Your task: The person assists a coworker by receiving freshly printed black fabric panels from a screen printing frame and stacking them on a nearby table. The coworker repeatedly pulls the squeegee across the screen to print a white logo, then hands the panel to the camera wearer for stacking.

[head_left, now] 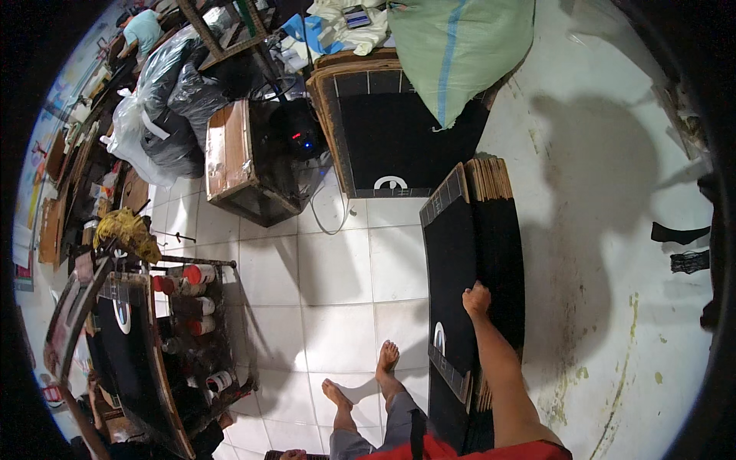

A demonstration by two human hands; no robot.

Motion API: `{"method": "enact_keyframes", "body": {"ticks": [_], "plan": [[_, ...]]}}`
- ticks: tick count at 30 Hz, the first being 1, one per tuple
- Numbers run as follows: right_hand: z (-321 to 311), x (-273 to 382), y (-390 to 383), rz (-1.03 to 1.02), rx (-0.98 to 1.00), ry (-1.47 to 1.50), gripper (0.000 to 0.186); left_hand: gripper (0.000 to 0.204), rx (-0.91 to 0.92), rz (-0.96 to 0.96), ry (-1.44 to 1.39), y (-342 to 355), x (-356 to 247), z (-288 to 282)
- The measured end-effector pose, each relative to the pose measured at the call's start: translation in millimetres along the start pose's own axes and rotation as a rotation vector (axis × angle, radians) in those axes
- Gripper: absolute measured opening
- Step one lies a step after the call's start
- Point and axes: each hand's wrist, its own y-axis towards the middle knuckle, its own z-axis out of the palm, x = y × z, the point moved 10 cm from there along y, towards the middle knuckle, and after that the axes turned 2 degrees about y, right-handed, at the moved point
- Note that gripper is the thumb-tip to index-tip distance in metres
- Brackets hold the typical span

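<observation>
My right hand (pixel 477 300) is closed on the edge of a black board (pixel 448 253) at the right side of the stack, which has layered brown edges (pixel 491 178) and ruler-like printed strips at its ends. A white emblem shows near the board's lower end. My left hand (pixel 294 455) is only just visible at the bottom edge beside a dark object; its grip cannot be made out. My bare feet stand on the tiled floor (pixel 337 268) left of the stack.
Ahead lie more black boards (pixel 383 138) under a green sack (pixel 460 46). Left are bagged bundles (pixel 172 107), a wooden box (pixel 253 165), a cable and a rack (pixel 188 322) with paint containers. Another person's arm (pixel 73 406) shows at lower left. A white wall (pixel 590 307) runs along the right.
</observation>
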Motion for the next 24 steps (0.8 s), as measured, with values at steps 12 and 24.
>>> {"method": "enact_keyframes", "body": {"ticks": [12,24], "plan": [[-6,-5,14,0.004,-0.149,-0.027,0.021,0.02,-0.101,0.047,0.052,-14,-60,10],[-56,-8,-32,-0.067,-0.32,0.168,0.03,0.022,0.016,0.049,0.054,-27,-66,39]]}}
